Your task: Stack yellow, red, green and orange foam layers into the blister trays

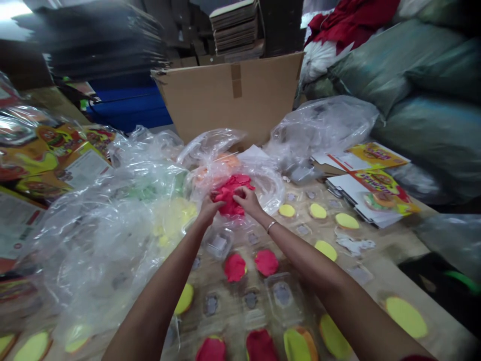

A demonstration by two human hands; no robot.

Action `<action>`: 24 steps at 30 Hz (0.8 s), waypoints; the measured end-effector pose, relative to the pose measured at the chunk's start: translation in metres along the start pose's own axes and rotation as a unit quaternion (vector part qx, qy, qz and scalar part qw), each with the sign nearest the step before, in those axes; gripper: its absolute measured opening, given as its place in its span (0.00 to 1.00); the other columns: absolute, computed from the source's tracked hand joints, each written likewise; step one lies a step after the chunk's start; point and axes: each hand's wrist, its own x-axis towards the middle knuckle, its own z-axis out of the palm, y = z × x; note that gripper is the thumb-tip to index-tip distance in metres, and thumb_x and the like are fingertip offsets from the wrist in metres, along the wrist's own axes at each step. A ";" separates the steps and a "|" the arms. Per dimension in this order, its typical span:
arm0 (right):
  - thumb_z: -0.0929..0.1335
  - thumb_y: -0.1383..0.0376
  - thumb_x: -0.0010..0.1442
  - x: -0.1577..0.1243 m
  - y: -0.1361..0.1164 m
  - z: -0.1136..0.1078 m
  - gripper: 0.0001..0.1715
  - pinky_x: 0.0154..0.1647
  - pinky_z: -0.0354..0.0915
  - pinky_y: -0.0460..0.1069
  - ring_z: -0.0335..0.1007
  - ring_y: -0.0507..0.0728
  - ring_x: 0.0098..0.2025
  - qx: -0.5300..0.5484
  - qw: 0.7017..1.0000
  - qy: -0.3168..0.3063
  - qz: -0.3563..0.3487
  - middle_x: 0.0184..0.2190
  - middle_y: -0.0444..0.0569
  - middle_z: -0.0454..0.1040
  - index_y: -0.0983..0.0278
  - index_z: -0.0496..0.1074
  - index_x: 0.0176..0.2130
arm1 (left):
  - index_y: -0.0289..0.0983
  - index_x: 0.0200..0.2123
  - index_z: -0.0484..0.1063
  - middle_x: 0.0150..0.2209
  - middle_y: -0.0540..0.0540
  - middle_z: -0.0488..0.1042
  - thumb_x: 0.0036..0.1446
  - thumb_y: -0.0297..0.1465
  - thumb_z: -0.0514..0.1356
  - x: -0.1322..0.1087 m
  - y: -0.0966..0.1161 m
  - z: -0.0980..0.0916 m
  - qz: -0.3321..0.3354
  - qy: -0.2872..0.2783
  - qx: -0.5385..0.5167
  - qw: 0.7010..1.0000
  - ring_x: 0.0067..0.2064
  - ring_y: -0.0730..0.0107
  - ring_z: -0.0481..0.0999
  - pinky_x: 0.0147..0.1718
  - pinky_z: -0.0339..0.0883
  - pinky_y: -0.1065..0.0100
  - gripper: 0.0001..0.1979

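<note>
Pinching a stack of red foam discs (233,194) between both hands' fingers, left hand (208,208) and right hand (248,199), I judge peeling one off comes next.

You are standing in a packing workshop or small warehouse. A large open brown cardboard carton (233,98) faces you, stacks of flattened cardboard sheets (235,27) rise behind it, and bulging grey-green sacks (409,75) pile up on the right. Flat printed yellow-and-red retail boxes (376,188) and clear plastic blister trays (281,293) cover the worktable (383,281).
</note>
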 end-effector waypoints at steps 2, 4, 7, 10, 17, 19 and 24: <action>0.68 0.66 0.51 0.003 0.002 0.001 0.07 0.42 0.66 0.51 0.70 0.55 0.35 -0.021 0.999 0.026 0.037 0.32 0.47 0.74 0.64 0.70 0.34 | 0.35 0.33 0.71 0.30 0.50 0.74 0.34 0.27 0.67 0.002 0.002 -0.001 -0.040 -0.007 -0.058 0.997 0.31 0.70 0.73 0.31 0.66 0.69 0.18; 0.67 0.67 0.51 0.001 0.006 -0.001 0.06 0.43 0.66 0.53 0.71 0.56 0.36 -0.044 0.997 0.037 0.049 0.32 0.48 0.75 0.64 0.70 0.33 | 0.34 0.33 0.73 0.30 0.46 0.76 0.34 0.27 0.67 0.002 0.005 -0.002 -0.078 -0.031 -0.105 0.991 0.31 0.67 0.75 0.33 0.70 0.66 0.16; 0.68 0.66 0.51 -0.005 0.012 -0.002 0.14 0.47 0.66 0.53 0.71 0.57 0.42 -0.035 0.998 0.033 0.043 0.40 0.50 0.75 0.64 0.71 0.40 | 0.33 0.33 0.74 0.32 0.44 0.78 0.36 0.26 0.67 0.000 0.006 -0.002 -0.114 -0.060 -0.159 0.979 0.33 0.65 0.77 0.36 0.72 0.65 0.15; 0.69 0.66 0.49 -0.009 0.015 0.001 0.27 0.42 0.66 0.50 0.70 0.55 0.40 0.050 0.994 -0.026 0.096 0.41 0.48 0.74 0.63 0.68 0.50 | 0.34 0.35 0.75 0.34 0.44 0.80 0.38 0.25 0.67 -0.003 0.006 0.001 -0.133 -0.079 -0.195 0.968 0.34 0.66 0.78 0.37 0.73 0.66 0.16; 0.70 0.63 0.51 -0.012 -0.006 0.001 0.15 0.45 0.64 0.52 0.67 0.56 0.40 -0.033 0.999 -0.038 -0.009 0.36 0.47 0.70 0.64 0.69 0.40 | 0.33 0.38 0.76 0.32 0.42 0.79 0.45 0.31 0.68 -0.009 0.009 0.006 -0.156 -0.093 -0.188 0.965 0.35 0.63 0.79 0.35 0.73 0.66 0.15; 0.69 0.64 0.53 -0.016 -0.016 -0.001 0.10 0.50 0.62 0.53 0.65 0.58 0.46 -0.115 0.989 -0.027 -0.087 0.42 0.51 0.70 0.63 0.69 0.38 | 0.33 0.34 0.75 0.30 0.43 0.78 0.44 0.32 0.68 -0.005 0.007 0.008 -0.161 -0.076 -0.163 0.971 0.32 0.64 0.78 0.33 0.73 0.65 0.13; 0.66 0.71 0.51 -0.026 -0.015 -0.004 0.06 0.42 0.64 0.49 0.66 0.56 0.38 -0.140 0.984 -0.058 -0.096 0.34 0.47 0.70 0.62 0.65 0.32 | 0.35 0.28 0.71 0.25 0.44 0.75 0.46 0.36 0.66 0.005 -0.005 0.014 -0.129 -0.031 -0.088 0.987 0.30 0.62 0.77 0.33 0.74 0.60 0.11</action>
